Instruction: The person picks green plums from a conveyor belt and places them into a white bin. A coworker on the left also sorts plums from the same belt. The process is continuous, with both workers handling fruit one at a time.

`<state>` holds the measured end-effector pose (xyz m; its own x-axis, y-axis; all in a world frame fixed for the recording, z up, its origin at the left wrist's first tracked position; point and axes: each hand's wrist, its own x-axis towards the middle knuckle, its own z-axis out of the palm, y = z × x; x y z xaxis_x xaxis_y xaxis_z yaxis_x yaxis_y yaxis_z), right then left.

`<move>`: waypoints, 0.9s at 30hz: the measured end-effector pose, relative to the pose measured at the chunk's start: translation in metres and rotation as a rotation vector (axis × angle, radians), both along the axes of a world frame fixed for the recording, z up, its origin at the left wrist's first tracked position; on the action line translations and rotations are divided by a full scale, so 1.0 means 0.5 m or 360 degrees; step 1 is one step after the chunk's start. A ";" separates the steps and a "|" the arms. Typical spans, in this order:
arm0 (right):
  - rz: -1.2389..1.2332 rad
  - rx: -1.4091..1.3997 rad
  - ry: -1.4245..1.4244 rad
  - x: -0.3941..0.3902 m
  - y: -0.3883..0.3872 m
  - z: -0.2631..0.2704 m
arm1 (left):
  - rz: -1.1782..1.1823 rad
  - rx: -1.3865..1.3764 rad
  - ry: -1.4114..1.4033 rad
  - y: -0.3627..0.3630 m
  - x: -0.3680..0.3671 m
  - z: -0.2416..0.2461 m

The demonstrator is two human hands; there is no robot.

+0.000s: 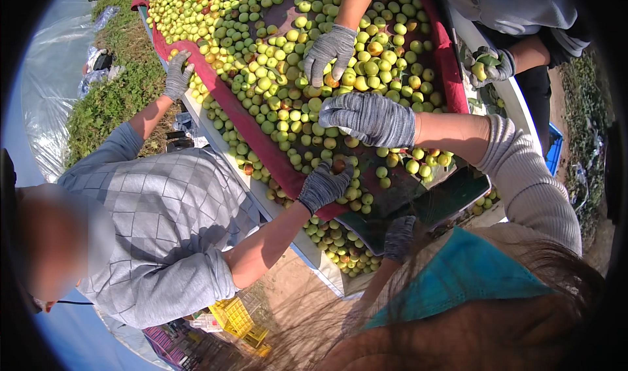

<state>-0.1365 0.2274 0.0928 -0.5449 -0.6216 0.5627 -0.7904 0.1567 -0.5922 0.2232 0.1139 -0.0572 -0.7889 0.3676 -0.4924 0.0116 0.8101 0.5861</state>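
My right hand [368,119], in a grey knitted glove, hovers palm down over a layer of small round green fruits [371,68] that look like jujubes. Its fingers are curled and their undersides hidden, so I cannot tell whether a fruit is in them. My left hand [400,237], gloved too, is low by the edge of a dark sloping panel [444,200] at the near end of the sorting surface. Loose hair and shadow cover part of it, and its grip is unclear. Fruits with brown patches lie among the green ones.
A co-worker's gloved hand [326,184] at left holds a brownish fruit; their other hand [177,75] is by the red cloth rim [235,113]. Opposite, another person's hand [331,54] reaches in, the other [492,67] holding a fruit. Yellow crates [237,317] stand below.
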 end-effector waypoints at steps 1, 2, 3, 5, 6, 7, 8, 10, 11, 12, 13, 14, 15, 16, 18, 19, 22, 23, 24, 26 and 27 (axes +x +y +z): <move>-0.0073 0.0245 -0.0460 -0.044 -0.006 -0.026 | 0.0001 -0.0007 0.0003 -0.002 -0.001 -0.004; -0.0327 0.0559 -0.0371 -0.079 -0.004 -0.051 | 0.0007 -0.0011 0.0005 -0.001 0.000 -0.004; -0.0475 0.0857 -0.0436 -0.121 -0.004 -0.079 | 0.0023 -0.0001 0.0015 -0.005 -0.003 -0.007; -0.0602 0.1222 -0.0333 -0.180 0.018 -0.134 | 0.0004 -0.0017 0.0013 -0.006 -0.006 -0.005; -0.0789 0.1174 -0.0329 -0.201 0.017 -0.163 | 0.0001 -0.0013 0.0018 -0.007 -0.007 -0.005; -0.0936 0.0986 -0.0540 -0.221 0.025 -0.181 | 0.0010 0.0000 0.0030 -0.007 -0.008 -0.003; -0.0903 0.1027 -0.0612 -0.247 0.036 -0.197 | 0.0014 -0.0008 0.0028 -0.008 -0.008 -0.003; -0.0834 0.1138 -0.0668 -0.268 0.057 -0.214 | 0.0030 -0.0020 0.0022 -0.007 -0.004 -0.001; -0.0827 0.1193 -0.0652 -0.273 0.068 -0.219 | 0.0036 -0.0017 0.0025 -0.005 -0.002 -0.002; -0.0810 0.1015 -0.0874 -0.276 0.076 -0.219 | 0.0042 -0.0015 0.0031 -0.003 0.001 -0.004; -0.0755 0.1261 -0.0524 -0.277 0.080 -0.221 | 0.0046 -0.0016 0.0041 -0.001 0.004 -0.007; -0.0910 0.1106 -0.0798 -0.276 0.083 -0.219 | 0.0048 -0.0021 0.0050 0.001 0.007 -0.007; -0.1079 0.0977 -0.1124 -0.275 0.082 -0.222 | 0.0044 -0.0035 0.0047 0.004 0.012 -0.009; -0.1036 0.1054 -0.1093 -0.276 0.079 -0.224 | 0.0044 -0.0038 0.0054 0.006 0.017 -0.011; -0.0975 0.1107 -0.0987 -0.279 0.063 -0.237 | 0.0039 -0.0052 0.0074 0.007 0.026 -0.014; -0.0939 0.1131 -0.0938 -0.282 0.053 -0.246 | 0.0037 -0.0056 0.0085 0.008 0.029 -0.016; -0.0967 0.1060 -0.1147 -0.292 0.021 -0.277 | 0.0047 -0.0070 0.0111 0.006 0.035 -0.016; -0.0892 0.1085 -0.1131 -0.294 0.019 -0.285 | 0.0045 -0.0077 0.0110 0.005 0.036 -0.013; -0.0874 0.1001 -0.1237 -0.293 0.013 -0.293 | 0.0046 -0.0090 0.0108 0.005 0.031 -0.012; -0.0869 0.0856 -0.1474 -0.284 0.010 -0.300 | 0.0090 -0.0054 0.0109 0.007 0.023 -0.004; -0.0969 0.1001 -0.1219 -0.275 0.011 -0.301 | 0.0129 -0.0006 0.0115 0.007 0.017 0.000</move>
<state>-0.2738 0.2326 -0.0579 -0.9136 -0.1923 -0.3582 0.0483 0.8236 -0.5652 0.2315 0.1175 -0.0570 -0.8495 0.2995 -0.4343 -0.0117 0.8123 0.5831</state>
